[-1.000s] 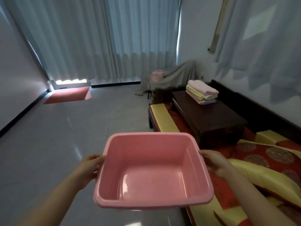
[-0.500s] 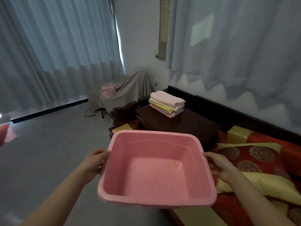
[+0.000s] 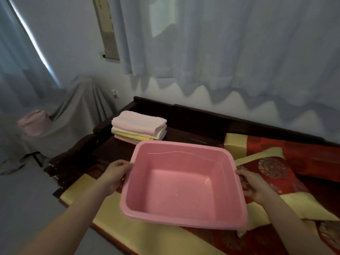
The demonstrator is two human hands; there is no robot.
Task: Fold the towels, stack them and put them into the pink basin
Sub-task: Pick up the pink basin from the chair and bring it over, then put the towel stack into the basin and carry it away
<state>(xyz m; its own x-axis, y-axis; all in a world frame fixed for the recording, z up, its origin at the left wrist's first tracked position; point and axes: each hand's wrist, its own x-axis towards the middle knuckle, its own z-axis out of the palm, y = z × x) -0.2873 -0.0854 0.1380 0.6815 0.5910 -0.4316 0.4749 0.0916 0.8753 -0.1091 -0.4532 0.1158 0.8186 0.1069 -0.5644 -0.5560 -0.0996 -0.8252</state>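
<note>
Both hands still grip the pink basin (image 3: 182, 183), now nearer the folded towels (image 3: 138, 127).

Towel stack (image 3: 138, 127) on table (image 3: 185, 133), behind basin (image 3: 181, 183)

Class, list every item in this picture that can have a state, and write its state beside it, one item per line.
pink basin: empty, held up at both side rims, tilted toward the camera.
stack of towels: folded, piled on the dark table, not in the basin.
left hand: gripping the basin's left rim.
right hand: gripping the basin's right rim.
chair: draped with a grey cloth.
</note>
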